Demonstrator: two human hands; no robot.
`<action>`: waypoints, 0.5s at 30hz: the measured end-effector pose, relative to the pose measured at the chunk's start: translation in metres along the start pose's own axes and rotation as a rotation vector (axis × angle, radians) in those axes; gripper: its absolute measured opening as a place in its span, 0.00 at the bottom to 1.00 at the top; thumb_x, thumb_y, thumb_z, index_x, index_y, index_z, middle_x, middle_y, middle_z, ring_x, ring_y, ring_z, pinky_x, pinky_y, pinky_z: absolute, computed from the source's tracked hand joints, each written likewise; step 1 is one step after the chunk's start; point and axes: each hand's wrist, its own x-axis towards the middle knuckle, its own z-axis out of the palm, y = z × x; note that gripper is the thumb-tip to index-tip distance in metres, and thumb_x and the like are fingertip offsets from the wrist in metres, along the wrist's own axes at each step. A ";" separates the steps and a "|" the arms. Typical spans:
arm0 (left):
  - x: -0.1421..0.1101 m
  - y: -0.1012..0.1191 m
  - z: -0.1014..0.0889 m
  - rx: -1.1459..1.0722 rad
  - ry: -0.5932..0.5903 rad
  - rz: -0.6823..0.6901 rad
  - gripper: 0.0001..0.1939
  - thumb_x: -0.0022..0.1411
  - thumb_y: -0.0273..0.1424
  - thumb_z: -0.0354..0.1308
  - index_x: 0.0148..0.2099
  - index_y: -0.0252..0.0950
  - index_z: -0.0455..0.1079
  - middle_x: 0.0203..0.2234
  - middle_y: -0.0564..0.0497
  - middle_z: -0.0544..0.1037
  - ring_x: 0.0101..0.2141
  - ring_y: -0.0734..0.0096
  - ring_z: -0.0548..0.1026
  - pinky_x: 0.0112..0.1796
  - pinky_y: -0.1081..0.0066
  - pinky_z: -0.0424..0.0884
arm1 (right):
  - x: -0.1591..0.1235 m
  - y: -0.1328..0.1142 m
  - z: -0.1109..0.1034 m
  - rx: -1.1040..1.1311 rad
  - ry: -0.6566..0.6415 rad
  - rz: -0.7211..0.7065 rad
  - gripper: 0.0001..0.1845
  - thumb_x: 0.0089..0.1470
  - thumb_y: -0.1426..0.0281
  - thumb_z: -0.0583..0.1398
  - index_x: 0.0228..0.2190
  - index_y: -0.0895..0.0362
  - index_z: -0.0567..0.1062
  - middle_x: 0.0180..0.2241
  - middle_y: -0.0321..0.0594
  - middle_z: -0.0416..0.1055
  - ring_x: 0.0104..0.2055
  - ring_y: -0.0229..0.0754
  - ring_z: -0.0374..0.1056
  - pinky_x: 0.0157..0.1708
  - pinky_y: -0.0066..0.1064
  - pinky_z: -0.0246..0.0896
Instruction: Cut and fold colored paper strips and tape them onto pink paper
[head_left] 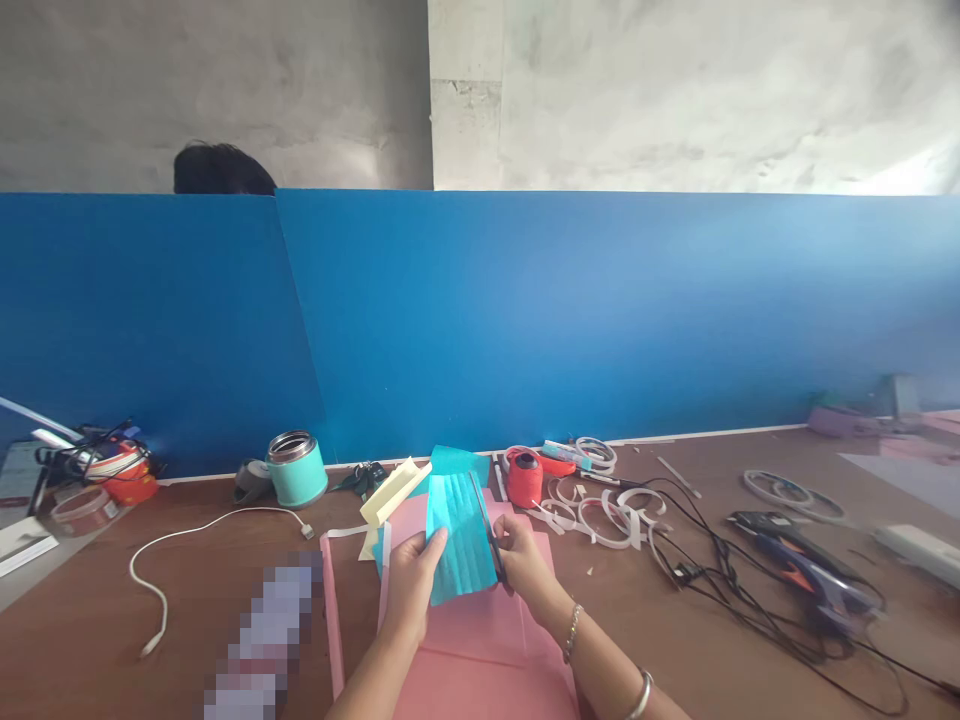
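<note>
My left hand (417,575) grips the left edge of a creased turquoise paper sheet (456,535), thumb on top. A pair of scissors (487,525) is in my right hand (521,560), fingers closed round its handles. The blades lie along the right side of the turquoise sheet; whether they are parted I cannot tell. Below both hands are pink sheets (472,660) on the brown table. More turquoise paper (461,460) shows behind the held sheet, and a folded pale yellow paper (396,492) lies to its left.
A turquoise container (297,470) stands at the back left, near a white cable (187,530). Behind my right hand are a red round object (524,480) and curled white strips (604,520). Black cables (720,560) and a glue gun (817,580) lie right. A blue partition (525,320) borders the table.
</note>
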 end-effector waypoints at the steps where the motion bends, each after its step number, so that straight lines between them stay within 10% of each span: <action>1: 0.000 0.000 0.000 0.005 -0.007 0.000 0.23 0.43 0.51 0.61 0.26 0.33 0.73 0.15 0.54 0.70 0.21 0.70 0.68 0.23 0.73 0.63 | 0.000 0.000 0.000 0.000 0.009 -0.003 0.11 0.34 0.69 0.51 0.24 0.52 0.52 0.09 0.21 0.55 0.11 0.33 0.60 0.06 0.18 0.39; 15: 0.004 -0.005 -0.002 -0.007 0.030 0.036 0.22 0.44 0.50 0.60 0.24 0.33 0.71 0.13 0.55 0.67 0.19 0.71 0.66 0.22 0.73 0.61 | 0.001 0.001 -0.002 0.011 -0.010 0.028 0.12 0.37 0.69 0.54 0.26 0.52 0.54 0.10 0.21 0.56 0.11 0.31 0.55 0.08 0.20 0.39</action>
